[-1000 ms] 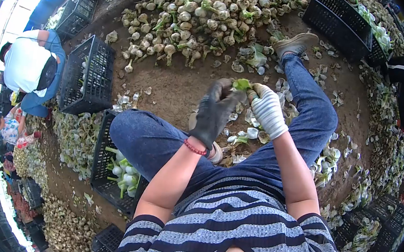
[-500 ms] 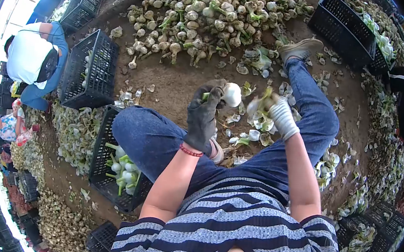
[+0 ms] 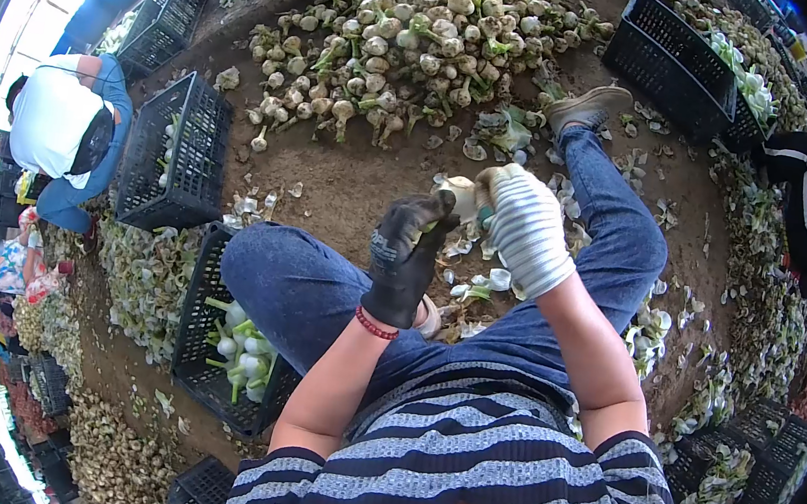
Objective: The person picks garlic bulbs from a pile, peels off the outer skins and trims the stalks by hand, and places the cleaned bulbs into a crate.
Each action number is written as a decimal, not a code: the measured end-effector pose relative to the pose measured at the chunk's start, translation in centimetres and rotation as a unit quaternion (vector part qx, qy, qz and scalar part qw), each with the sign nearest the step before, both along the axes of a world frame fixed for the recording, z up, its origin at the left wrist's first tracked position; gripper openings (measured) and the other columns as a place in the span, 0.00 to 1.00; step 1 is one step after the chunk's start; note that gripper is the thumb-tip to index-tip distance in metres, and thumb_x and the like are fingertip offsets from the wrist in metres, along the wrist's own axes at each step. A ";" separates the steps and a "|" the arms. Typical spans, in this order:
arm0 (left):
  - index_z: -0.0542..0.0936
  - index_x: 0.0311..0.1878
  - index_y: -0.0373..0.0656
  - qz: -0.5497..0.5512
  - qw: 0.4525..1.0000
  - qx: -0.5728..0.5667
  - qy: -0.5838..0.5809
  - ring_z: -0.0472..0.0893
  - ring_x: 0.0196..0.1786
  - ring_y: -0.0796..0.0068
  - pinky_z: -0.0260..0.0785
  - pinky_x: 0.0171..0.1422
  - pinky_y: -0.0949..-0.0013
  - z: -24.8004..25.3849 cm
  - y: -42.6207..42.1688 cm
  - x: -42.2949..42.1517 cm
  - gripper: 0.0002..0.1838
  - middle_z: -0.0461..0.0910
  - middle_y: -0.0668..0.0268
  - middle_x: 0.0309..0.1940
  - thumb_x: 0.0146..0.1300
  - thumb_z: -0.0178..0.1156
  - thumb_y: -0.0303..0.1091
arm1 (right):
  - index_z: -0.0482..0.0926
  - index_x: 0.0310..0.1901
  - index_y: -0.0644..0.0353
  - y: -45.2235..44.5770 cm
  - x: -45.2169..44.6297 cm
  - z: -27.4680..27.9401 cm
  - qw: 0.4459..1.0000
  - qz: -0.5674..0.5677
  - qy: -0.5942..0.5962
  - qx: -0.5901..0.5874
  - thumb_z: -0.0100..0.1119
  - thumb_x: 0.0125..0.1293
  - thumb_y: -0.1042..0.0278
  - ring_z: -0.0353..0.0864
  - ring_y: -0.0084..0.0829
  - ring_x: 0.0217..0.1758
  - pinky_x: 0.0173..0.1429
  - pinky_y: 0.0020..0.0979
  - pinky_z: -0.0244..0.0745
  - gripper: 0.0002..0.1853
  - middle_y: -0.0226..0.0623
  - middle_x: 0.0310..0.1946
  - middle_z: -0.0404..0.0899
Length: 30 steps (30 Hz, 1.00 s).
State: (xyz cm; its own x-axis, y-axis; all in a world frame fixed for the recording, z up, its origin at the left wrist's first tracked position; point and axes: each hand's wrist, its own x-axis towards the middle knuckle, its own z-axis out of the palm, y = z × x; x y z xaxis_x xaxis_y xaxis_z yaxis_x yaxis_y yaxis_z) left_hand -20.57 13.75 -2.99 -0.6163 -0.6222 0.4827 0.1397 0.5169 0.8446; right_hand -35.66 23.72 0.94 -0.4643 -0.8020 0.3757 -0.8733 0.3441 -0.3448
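My left hand [image 3: 405,252], in a dark, dirty work glove, is closed around the stem end of a garlic bulb [image 3: 457,196]. The bulb's pale, round side faces away from me, partly covered by both gloves. Against its right side presses my right hand [image 3: 528,225], in a white ribbed glove with curled fingers. A small green bit shows under those fingers; what they grip is hidden. Loose white garlic skins [image 3: 482,284] lie on the ground between my legs. By my left knee, a black crate [image 3: 201,303] holds cleaned garlic bulbs [image 3: 248,354] with green stems.
A large heap of unpeeled garlic [image 3: 420,37] lies ahead on the dirt floor. Black crates stand left [image 3: 176,159] and at the upper right [image 3: 670,68]. A person in a white top [image 3: 61,124] bends over at the left. Peelings [image 3: 751,335] cover the right side.
My right hand has come in from the right and now meets the bulb. The left hand has turned, and the bulb is more covered. The view has shifted slightly.
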 end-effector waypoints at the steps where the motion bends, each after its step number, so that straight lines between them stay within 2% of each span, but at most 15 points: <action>1: 0.78 0.47 0.40 -0.011 0.998 0.059 0.025 0.81 0.57 0.69 0.77 0.60 0.65 -0.4 0.1 0.1 0.14 0.82 0.60 0.52 0.61 0.68 0.16 | 0.80 0.40 0.59 0.5 -0.8 -0.5 0.999 0.002 -0.022 -0.028 0.63 0.65 0.67 0.82 0.47 0.39 0.45 0.42 0.78 0.06 0.44 0.33 0.81; 2: 0.81 0.48 0.40 -0.062 0.918 0.360 0.153 0.82 0.54 0.67 0.77 0.58 0.65 -0.3 0.8 0.1 0.12 0.82 0.61 0.48 0.62 0.66 0.18 | 0.80 0.40 0.59 0.9 -1.5 -1.1 0.997 -0.024 -0.064 -0.033 0.62 0.66 0.68 0.83 0.48 0.38 0.45 0.43 0.78 0.06 0.46 0.35 0.81; 3: 0.81 0.48 0.40 -0.060 0.918 0.361 0.152 0.82 0.54 0.67 0.77 0.58 0.65 -0.2 0.6 0.4 0.12 0.82 0.61 0.48 0.62 0.66 0.18 | 0.79 0.40 0.60 1.4 -2.3 -1.8 0.992 -0.050 -0.106 -0.037 0.62 0.66 0.69 0.83 0.49 0.38 0.45 0.44 0.79 0.05 0.47 0.36 0.82; 4: 0.80 0.49 0.40 -0.035 0.955 0.278 0.097 0.82 0.55 0.67 0.76 0.60 0.65 0.0 0.0 0.7 0.13 0.81 0.61 0.50 0.63 0.65 0.18 | 0.79 0.44 0.61 1.8 -3.0 -1.9 0.989 -0.059 -0.134 0.038 0.61 0.68 0.67 0.83 0.49 0.42 0.48 0.44 0.79 0.08 0.48 0.39 0.83; 6: 0.81 0.50 0.39 -0.001 0.988 0.152 0.018 0.82 0.54 0.64 0.74 0.61 0.64 0.5 -0.5 0.8 0.12 0.82 0.59 0.50 0.64 0.66 0.20 | 0.80 0.48 0.61 2.4 -2.4 -2.6 0.990 -0.020 -0.136 0.012 0.61 0.68 0.67 0.84 0.49 0.42 0.47 0.43 0.80 0.10 0.49 0.39 0.83; 8: 0.81 0.50 0.39 0.006 0.996 0.071 -0.048 0.82 0.55 0.66 0.75 0.61 0.64 1.8 -0.2 0.9 0.13 0.82 0.58 0.51 0.63 0.67 0.21 | 0.80 0.55 0.61 2.4 0.1 0.5 0.991 0.006 -0.136 0.008 0.62 0.68 0.65 0.84 0.50 0.44 0.50 0.41 0.80 0.16 0.51 0.42 0.84; 9: 0.81 0.51 0.38 0.014 0.994 -0.017 -0.108 0.82 0.55 0.67 0.75 0.60 0.65 2.2 -0.2 0.5 0.14 0.82 0.58 0.52 0.63 0.68 0.22 | 0.81 0.50 0.60 2.0 0.9 1.6 0.995 0.004 -0.101 -0.016 0.64 0.66 0.65 0.83 0.49 0.43 0.49 0.41 0.79 0.14 0.49 0.40 0.83; 13: 0.81 0.46 0.39 0.015 0.996 -0.064 -0.056 0.83 0.51 0.63 0.76 0.55 0.64 1.7 0.0 -0.1 0.10 0.83 0.58 0.47 0.62 0.67 0.20 | 0.79 0.40 0.59 1.0 0.6 1.2 1.000 -0.001 -0.010 -0.008 0.66 0.62 0.67 0.81 0.47 0.38 0.43 0.41 0.77 0.08 0.45 0.33 0.80; 14: 0.81 0.46 0.39 0.017 0.996 -0.064 -0.054 0.83 0.51 0.63 0.76 0.55 0.64 1.3 -0.2 -0.2 0.10 0.83 0.58 0.47 0.62 0.67 0.20 | 0.79 0.40 0.60 1.3 0.0 1.0 0.999 -0.010 -0.044 -0.028 0.66 0.62 0.68 0.81 0.47 0.38 0.43 0.40 0.78 0.08 0.45 0.34 0.80; 15: 0.80 0.47 0.40 -0.038 0.989 0.139 0.038 0.83 0.51 0.66 0.77 0.55 0.66 0.8 -0.4 -0.1 0.11 0.82 0.59 0.48 0.63 0.66 0.19 | 0.79 0.41 0.60 1.7 -0.6 0.6 0.995 -0.018 -0.081 -0.047 0.66 0.63 0.70 0.82 0.46 0.38 0.43 0.39 0.78 0.08 0.45 0.34 0.81; 16: 0.79 0.48 0.40 -0.090 0.929 0.334 0.130 0.82 0.51 0.70 0.77 0.56 0.69 0.4 -0.6 0.1 0.12 0.82 0.61 0.49 0.64 0.65 0.17 | 0.79 0.40 0.61 2.2 -1.4 -0.4 0.992 -0.036 -0.090 -0.078 0.65 0.64 0.71 0.82 0.46 0.37 0.43 0.38 0.78 0.06 0.46 0.34 0.81; 19: 0.77 0.51 0.40 -0.046 0.924 0.372 0.071 0.82 0.51 0.75 0.78 0.57 0.72 2.4 -0.9 0.7 0.13 0.81 0.62 0.52 0.66 0.63 0.16 | 0.80 0.42 0.60 3.3 -2.9 -1.9 0.983 -0.064 -0.160 -0.057 0.63 0.67 0.68 0.83 0.48 0.38 0.45 0.42 0.79 0.07 0.47 0.35 0.83; 22: 0.79 0.51 0.38 -0.013 0.950 0.306 0.052 0.82 0.50 0.76 0.76 0.57 0.72 2.6 0.2 0.0 0.12 0.82 0.63 0.51 0.65 0.65 0.19 | 0.80 0.48 0.60 3.1 0.2 0.4 0.974 -0.024 -0.221 -0.051 0.65 0.66 0.66 0.85 0.47 0.44 0.50 0.40 0.80 0.12 0.49 0.40 0.84; 24: 0.81 0.51 0.39 0.000 0.961 0.275 0.017 0.81 0.50 0.78 0.76 0.57 0.72 3.2 0.7 -0.7 0.13 0.83 0.63 0.50 0.64 0.68 0.21 | 0.79 0.52 0.63 2.4 1.5 2.4 0.980 -0.007 -0.197 -0.037 0.67 0.65 0.66 0.85 0.46 0.43 0.48 0.39 0.79 0.16 0.50 0.40 0.83; 30: 0.80 0.52 0.39 0.013 0.983 0.184 -0.015 0.82 0.51 0.77 0.76 0.57 0.73 1.8 0.7 -0.5 0.15 0.83 0.62 0.51 0.63 0.69 0.20 | 0.79 0.43 0.62 1.0 1.5 1.4 0.997 -0.017 -0.068 0.037 0.68 0.62 0.67 0.83 0.45 0.41 0.47 0.38 0.79 0.12 0.47 0.37 0.83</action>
State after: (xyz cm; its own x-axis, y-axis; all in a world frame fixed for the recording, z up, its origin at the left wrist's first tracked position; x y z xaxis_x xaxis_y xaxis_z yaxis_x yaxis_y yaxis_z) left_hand -21.03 14.47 -1.15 -0.6088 -0.7666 0.2043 0.1026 0.1793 0.9784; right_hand -34.13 24.69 2.38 -0.5338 -0.8084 0.2482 -0.8082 0.4013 -0.4311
